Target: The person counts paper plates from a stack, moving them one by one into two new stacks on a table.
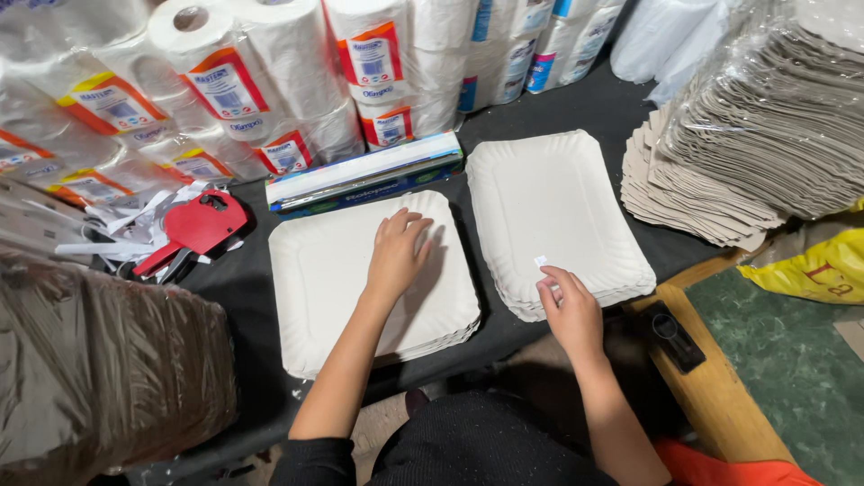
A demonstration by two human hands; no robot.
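Observation:
Two stacks of white rectangular paper trays lie on a dark table. My left hand (pixel 397 252) rests flat, fingers slightly apart, on the top tray of the left stack (pixel 324 288). My right hand (pixel 567 306) sits at the near edge of the right stack (pixel 549 198), fingertips pinched beside a small white sticker (pixel 540 261) on the top tray. Whether the fingers grip the sticker I cannot tell.
A red price-label gun (pixel 193 229) lies among paper strips at the left. A long flat box (pixel 364 173) sits behind the left stack. Wrapped paper rolls (pixel 270 81) line the back. Bagged grey trays (pixel 765 117) pile at right. A brown bag (pixel 99 369) fills the near left.

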